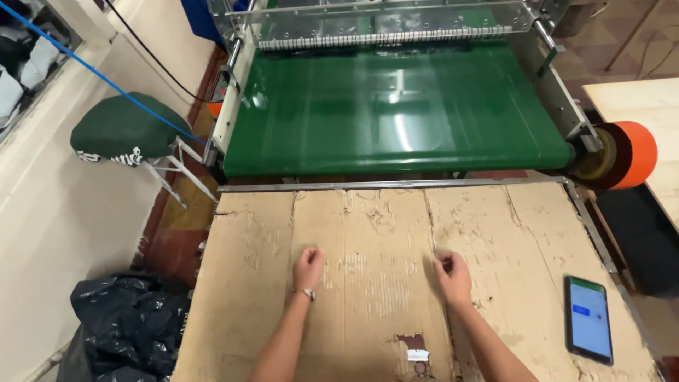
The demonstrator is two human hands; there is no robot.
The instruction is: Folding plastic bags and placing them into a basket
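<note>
left hand [308, 267] – right hand [453, 274] | curled (knuckles down) | worn corrugated cardboard [368, 233]

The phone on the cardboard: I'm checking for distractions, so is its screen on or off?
On. The phone lies face up, its screen lit pale blue with a green top bar.

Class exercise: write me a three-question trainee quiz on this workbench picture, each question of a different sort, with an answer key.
1. True or false: the left hand and right hand rest on the worn cardboard sheet.
2. Which side of the cardboard does the phone lie on? A) the person's left B) the person's right
3. What colour is the conveyor belt beyond the cardboard?

Key: 1 true; 2 B; 3 green.
</note>
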